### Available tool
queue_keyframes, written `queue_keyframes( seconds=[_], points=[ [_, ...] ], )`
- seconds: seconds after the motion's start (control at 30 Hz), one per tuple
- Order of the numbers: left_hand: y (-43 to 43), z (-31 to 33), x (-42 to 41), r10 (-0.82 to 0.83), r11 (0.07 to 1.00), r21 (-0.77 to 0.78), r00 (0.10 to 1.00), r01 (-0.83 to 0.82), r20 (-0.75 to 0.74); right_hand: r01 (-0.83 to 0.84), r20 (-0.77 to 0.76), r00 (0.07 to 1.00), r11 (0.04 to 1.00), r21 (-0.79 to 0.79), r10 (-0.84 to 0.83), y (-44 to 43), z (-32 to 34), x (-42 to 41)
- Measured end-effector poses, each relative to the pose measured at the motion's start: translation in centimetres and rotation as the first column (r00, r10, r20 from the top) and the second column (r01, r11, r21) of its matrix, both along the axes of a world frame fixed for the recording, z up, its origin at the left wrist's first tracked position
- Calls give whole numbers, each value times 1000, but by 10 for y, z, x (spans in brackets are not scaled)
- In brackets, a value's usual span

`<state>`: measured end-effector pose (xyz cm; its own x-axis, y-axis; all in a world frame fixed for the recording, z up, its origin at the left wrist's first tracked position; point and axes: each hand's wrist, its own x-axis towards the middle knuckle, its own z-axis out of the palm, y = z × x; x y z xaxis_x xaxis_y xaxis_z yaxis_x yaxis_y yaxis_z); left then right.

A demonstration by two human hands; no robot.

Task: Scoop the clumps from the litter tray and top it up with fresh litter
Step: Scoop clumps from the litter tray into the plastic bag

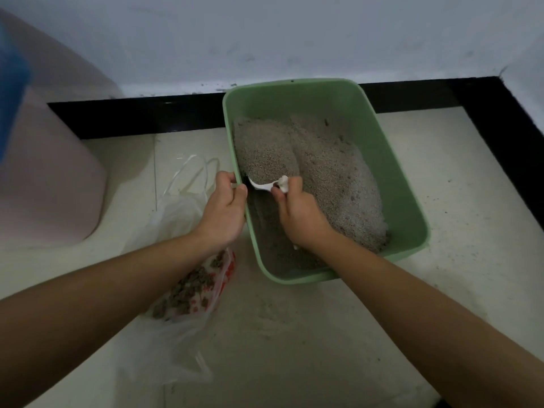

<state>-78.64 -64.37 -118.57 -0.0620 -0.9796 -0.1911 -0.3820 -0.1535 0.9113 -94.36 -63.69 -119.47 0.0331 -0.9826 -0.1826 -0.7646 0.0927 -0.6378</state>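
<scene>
Nearest, at 7 o'clock on the pale tiled floor (294, 334), lies a clear plastic bag (176, 207) with red print. Brown-grey clumps (188, 287) are gathered in its lower part, and its thin handles spread open toward 10 o'clock. The left forearm crosses above the bag.

Just beyond, the left hand (223, 210) grips the left rim of the green litter tray (412, 207). Its fingers (225, 178) are curled over the outer edge and its thumb is on the inner side.

At 3 o'clock from that hand, inside the tray, the right hand (297, 216) holds a small white scoop (262, 186). The fingers (294, 184) are wrapped tight round the handle. The scoop's bowl points to 9 o'clock and sits low against the tray's left inner wall, at the edge of the litter (323, 172).

The tray stands on the floor at the centre of the view, its long axis running from 6 to 12 o'clock. Grey granular litter is heaped toward its far end and its 3 o'clock side. The near-left part holds only a thin, darker layer.

Loose grains speckle the floor at 3 o'clock from the tray.

Farther off, at 9 o'clock, stands a pale pink plastic container (50, 172), with a blurred blue object (11, 83) above it at the edge of the view.

A black border strip (147, 116) runs behind the tray, below the grey-white wall (265, 39) at 12 o'clock.
</scene>
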Motion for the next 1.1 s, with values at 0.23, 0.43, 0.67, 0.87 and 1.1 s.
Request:
queue_keyframes(
  seconds=[0.23, 0.43, 0.67, 0.87, 1.1],
  points=[
    [0, 9, 0, -5, 999, 37, 1000, 5, 1, -27, -43, 999, 995, -99, 23, 25, 12, -37],
    [0, 7, 2, 11, 997, 72, 1000, -11, 1, -69, -65, 996, 987, -145, 60, 36, 17, -54],
    [0, 13, 0, 80, 989, 128, 995, -72, -59, -288, -175, 946, 955, -77, 271, 34, 23, -46],
    [4, 29, -1, 91, 990, 118, 991, -80, -96, -291, -210, 939, 954, -71, 271, 33, 23, -52],
    [2, 26, 0, 124, 980, 169, 987, -105, -107, -317, -191, 934, 946, -60, 301, 28, 27, -46]
  ],
)
